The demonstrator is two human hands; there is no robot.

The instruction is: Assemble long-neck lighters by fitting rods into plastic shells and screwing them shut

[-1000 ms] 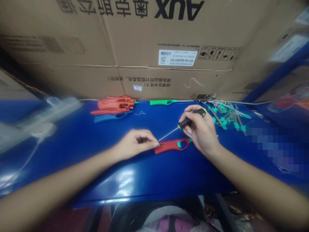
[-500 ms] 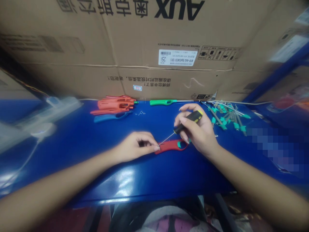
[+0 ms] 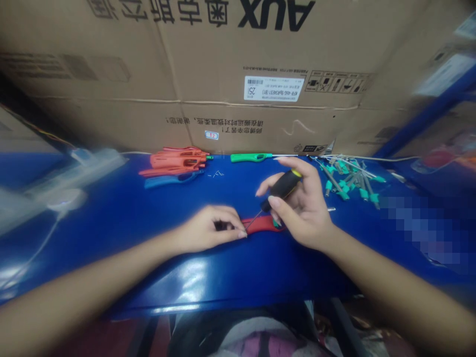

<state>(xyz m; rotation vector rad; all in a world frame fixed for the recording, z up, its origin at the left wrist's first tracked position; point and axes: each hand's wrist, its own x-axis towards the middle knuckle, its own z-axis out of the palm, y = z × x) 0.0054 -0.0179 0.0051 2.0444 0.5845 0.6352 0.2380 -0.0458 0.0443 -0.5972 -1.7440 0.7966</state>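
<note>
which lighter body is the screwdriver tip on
The red lighter body, held by the left hand, the screwdriver in the right hand at its end. The orange pile, blue one and green one lie back by the box.

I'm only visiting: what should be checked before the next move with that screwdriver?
1. Right hand grips the screwdriver by its handle: ok.
2. Left hand fingertips hold the end of the red lighter body down on the blue table: ok.
3. Screwdriver tip seated in a screw: cannot tell, too small.
4. Loose screws lie apart from both hands: ok.
5. Orange casings pile is away from the hands: ok.
</note>
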